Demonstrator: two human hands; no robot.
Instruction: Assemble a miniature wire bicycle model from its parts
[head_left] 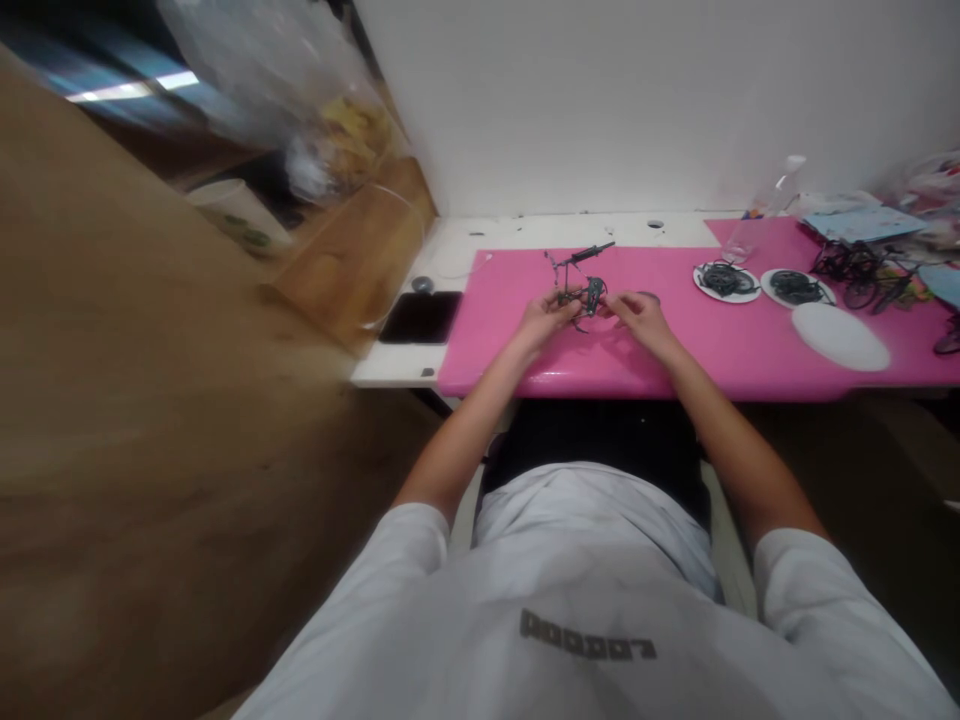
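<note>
A dark miniature bicycle (592,288) without visible full wheels is held just above the pink mat (517,350). The fingers of my left hand (546,318) are closed around its frame from the left. My right hand (641,318) is at the bicycle's right side, thumb and fingertips pinched together close to it. Whatever small part sits in those right fingertips is too small to make out. A thin bar with a dark grip-like end sticks up from the bicycle toward the wall.
To the right are two white plates (703,284) of black parts, a white oval lid or plate (840,336), finished-looking small bicycles (862,270) and a clear bottle (772,195). A black tablet or phone (420,318) lies left, beside a wooden board (360,260).
</note>
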